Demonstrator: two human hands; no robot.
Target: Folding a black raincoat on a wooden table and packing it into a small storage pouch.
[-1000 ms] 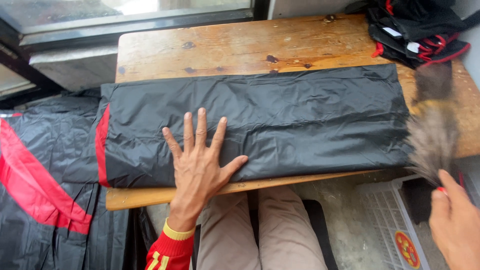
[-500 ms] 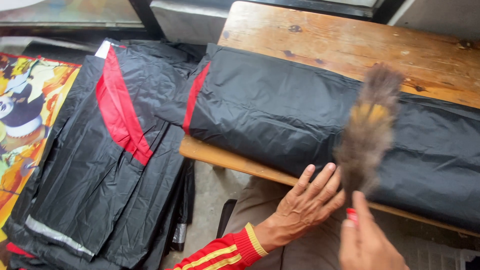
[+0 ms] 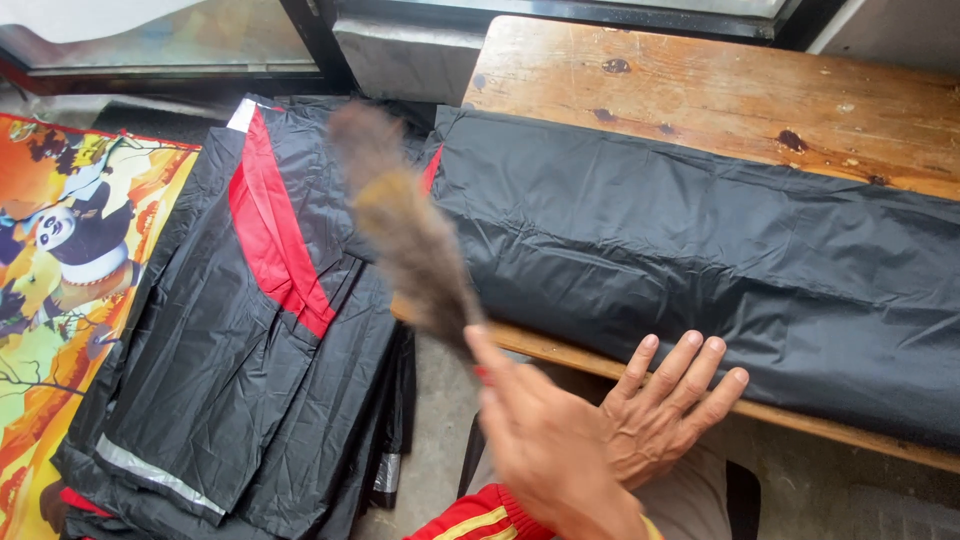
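- Feather duster (image 3: 405, 230): gripped in right hand (image 3: 545, 445), long axis tilted, tip pointing up-left, blurred, over folded black garment's (image 3: 700, 250) left end.
- Left hand (image 3: 665, 410): open, fingers spread, beside garment's near edge.

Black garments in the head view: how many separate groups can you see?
2. One folded black garment lies across the wooden table; a stack of black-and-red garments sits on the floor left of it. The stack's count is hidden.

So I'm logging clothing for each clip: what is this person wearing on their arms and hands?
Both hands are bare, with no gloves. The left hand and the blurred right hand come out of red sleeves with yellow stripes; a yellow cuff edge shows at the right wrist.
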